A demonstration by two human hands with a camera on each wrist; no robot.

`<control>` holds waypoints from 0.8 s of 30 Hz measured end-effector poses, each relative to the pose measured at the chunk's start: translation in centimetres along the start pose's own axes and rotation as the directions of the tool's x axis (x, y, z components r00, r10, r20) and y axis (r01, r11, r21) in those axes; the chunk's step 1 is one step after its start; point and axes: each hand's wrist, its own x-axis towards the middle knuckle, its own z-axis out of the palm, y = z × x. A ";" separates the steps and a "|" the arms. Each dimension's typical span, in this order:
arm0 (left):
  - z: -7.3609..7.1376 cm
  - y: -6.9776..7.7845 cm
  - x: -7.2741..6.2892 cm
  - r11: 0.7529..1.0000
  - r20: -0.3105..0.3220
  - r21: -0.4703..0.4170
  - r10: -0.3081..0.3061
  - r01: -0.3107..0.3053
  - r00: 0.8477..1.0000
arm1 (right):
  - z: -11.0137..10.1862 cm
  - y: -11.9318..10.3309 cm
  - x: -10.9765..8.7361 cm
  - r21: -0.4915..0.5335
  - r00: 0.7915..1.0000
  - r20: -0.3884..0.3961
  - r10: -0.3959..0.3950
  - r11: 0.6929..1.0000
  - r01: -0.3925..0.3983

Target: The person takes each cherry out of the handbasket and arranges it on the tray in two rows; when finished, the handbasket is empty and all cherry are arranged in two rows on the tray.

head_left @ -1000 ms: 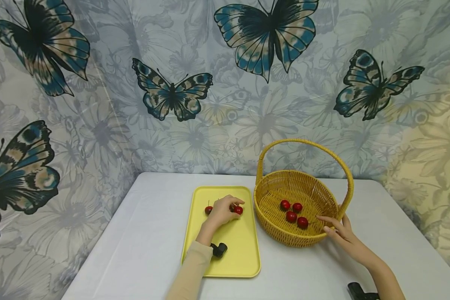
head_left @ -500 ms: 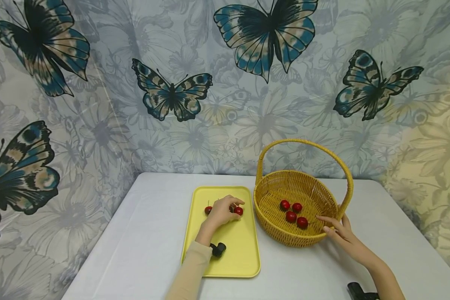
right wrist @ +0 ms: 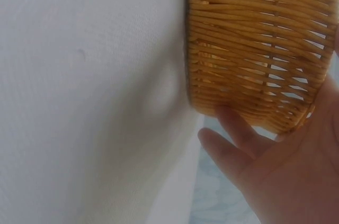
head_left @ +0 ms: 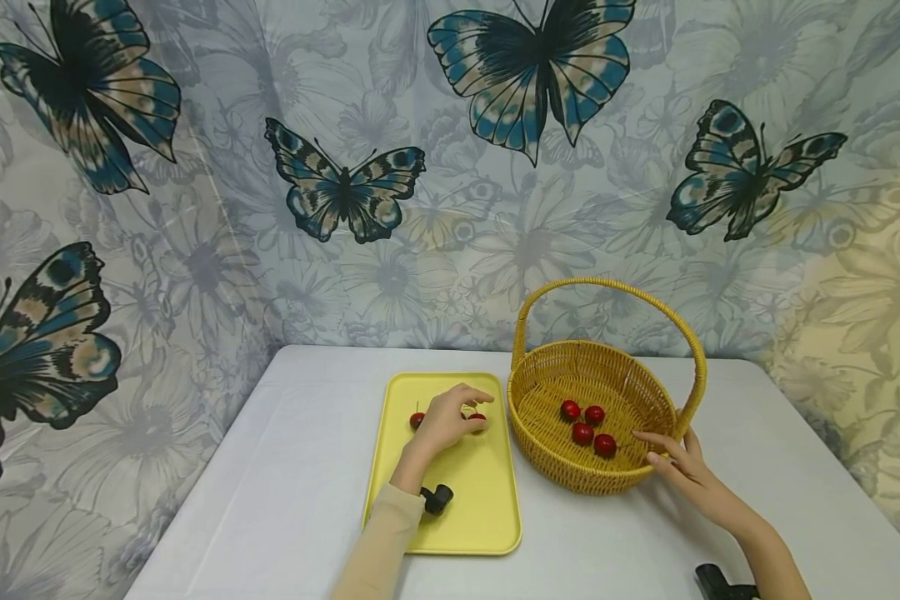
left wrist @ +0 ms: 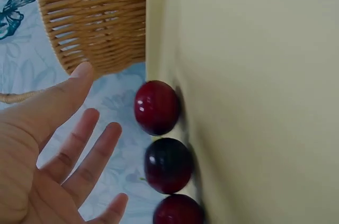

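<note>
In the head view, my left hand is over the yellow tray, thumb and fingers spread around a red cherry. The left wrist view has this hand apart from a row of cherries, the nearest being a dark red cherry; a darker cherry sits beside it. Another cherry shows left of the hand. My right hand holds the wicker basket at its right rim, by the handle's foot, with one finger reaching inside. In the right wrist view, fingertips touch the basket's outer wall.
Several cherries lie in the basket. Its tall arched handle rises above it. The basket stands close to the tray's right side on a white table. Behind hangs a butterfly-patterned cloth.
My left fingers have spread and lifted slightly, and the thumb now covers part of the cherry at the right. The right hand and basket have stayed where they were.
</note>
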 end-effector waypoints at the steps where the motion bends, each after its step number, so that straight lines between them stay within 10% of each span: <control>1: -0.1 0.3 0.0 1.000 -0.012 0.005 0.010 -0.010 1.000 | 0.0 0.0 0.0 0.001 1.000 0.000 -0.001 1.000 0.001; 13: -0.3 4.0 1.0 0.988 -0.110 0.079 0.143 -0.135 0.984 | 0.1 0.0 0.2 -0.004 1.000 -0.007 0.001 1.000 -0.001; 24: 1.5 6.7 1.9 0.944 -0.020 0.162 0.296 -0.289 0.955 | 0.0 0.0 0.0 0.007 1.000 -0.004 -0.010 1.000 0.010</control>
